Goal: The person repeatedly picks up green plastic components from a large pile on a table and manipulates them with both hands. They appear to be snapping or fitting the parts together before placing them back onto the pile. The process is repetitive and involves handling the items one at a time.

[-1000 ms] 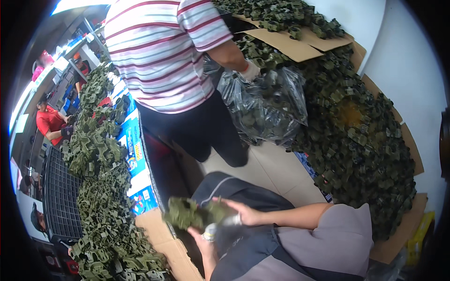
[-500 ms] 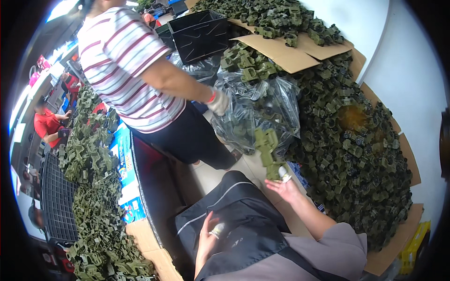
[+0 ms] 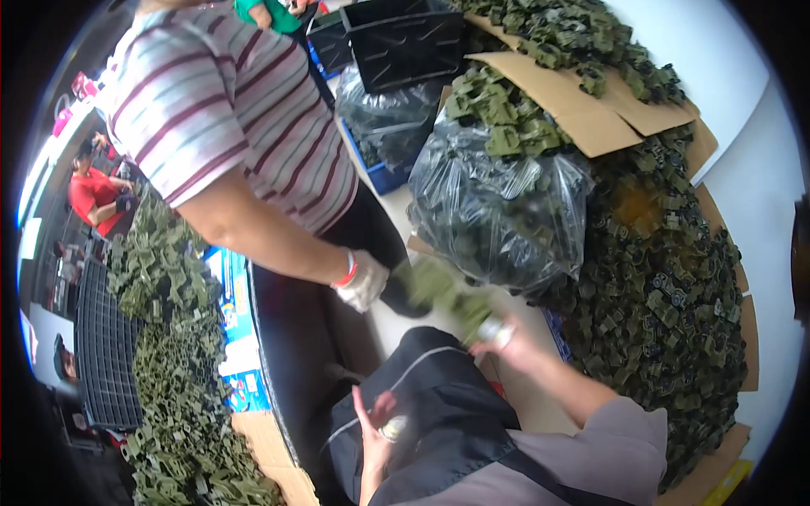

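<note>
In my right hand (image 3: 504, 339) is a long olive-green plastic toy-vehicle part (image 3: 466, 310), gripped by its near end and smeared by motion. Its far end points up and left, toward the gloved hand (image 3: 364, 281) of a person in a striped shirt; a small gap seems to separate them. My left hand (image 3: 377, 432) hovers over the dark apron (image 3: 439, 396) on my lap, fingers apart and nothing in it. White wrapping shows on fingers of both my hands.
At right rises a big heap of dark green plastic parts (image 3: 666, 337) edged with cardboard (image 3: 582, 110). Beyond my knees stands a clear plastic bag (image 3: 506, 215) of parts, with a black crate (image 3: 405, 46) behind. More green parts (image 3: 181, 354) lie at left beside a black grid (image 3: 105, 346).
My right hand has moved slightly left and down with the green part, which now tilts further left. The person's gloved hand has come down and nearer. My left hand's fingers have spread.
</note>
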`<action>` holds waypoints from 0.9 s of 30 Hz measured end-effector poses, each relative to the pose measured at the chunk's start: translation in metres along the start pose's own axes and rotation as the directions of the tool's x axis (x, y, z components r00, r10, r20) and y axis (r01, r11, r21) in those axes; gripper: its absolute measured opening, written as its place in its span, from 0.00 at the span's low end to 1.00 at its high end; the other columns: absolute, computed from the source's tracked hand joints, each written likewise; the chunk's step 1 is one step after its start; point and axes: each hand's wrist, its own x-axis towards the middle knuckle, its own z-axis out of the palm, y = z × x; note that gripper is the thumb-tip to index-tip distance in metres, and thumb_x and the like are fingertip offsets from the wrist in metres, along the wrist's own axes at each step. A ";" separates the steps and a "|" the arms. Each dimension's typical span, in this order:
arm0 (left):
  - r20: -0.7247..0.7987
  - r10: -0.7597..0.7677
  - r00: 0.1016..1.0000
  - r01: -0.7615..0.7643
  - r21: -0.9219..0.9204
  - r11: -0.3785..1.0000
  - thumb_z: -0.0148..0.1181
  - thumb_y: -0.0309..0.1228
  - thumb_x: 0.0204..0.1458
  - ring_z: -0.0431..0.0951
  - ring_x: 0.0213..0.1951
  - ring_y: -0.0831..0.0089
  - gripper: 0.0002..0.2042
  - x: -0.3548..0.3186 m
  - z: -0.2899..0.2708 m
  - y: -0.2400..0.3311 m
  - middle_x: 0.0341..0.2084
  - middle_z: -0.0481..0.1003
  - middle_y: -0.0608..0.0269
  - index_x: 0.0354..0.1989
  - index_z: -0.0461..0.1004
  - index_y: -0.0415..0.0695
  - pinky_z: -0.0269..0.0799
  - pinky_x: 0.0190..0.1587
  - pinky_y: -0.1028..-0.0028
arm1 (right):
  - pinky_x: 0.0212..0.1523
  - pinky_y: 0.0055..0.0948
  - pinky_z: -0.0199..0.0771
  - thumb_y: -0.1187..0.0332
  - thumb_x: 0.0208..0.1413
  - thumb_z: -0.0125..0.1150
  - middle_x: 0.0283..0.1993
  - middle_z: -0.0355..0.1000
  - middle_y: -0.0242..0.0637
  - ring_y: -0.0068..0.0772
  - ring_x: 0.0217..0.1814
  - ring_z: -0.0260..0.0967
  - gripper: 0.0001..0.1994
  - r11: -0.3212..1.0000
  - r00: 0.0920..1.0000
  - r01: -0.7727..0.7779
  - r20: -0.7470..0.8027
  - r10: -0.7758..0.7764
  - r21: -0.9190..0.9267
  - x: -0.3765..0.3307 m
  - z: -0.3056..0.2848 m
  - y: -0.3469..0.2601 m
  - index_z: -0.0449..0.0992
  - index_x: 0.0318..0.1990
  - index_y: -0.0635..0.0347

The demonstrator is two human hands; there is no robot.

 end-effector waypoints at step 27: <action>-0.513 -0.131 0.848 -0.071 -0.355 0.932 0.52 0.19 0.45 0.65 0.47 0.69 0.35 -0.030 -0.005 0.007 0.52 0.59 0.59 0.61 0.44 0.52 0.67 0.44 0.69 | 0.54 0.43 0.58 0.64 0.44 0.58 0.55 0.51 0.64 0.61 0.57 0.52 0.35 -0.205 0.357 -0.299 0.090 -0.930 -0.932 0.273 -0.167 -0.161 0.49 0.61 0.34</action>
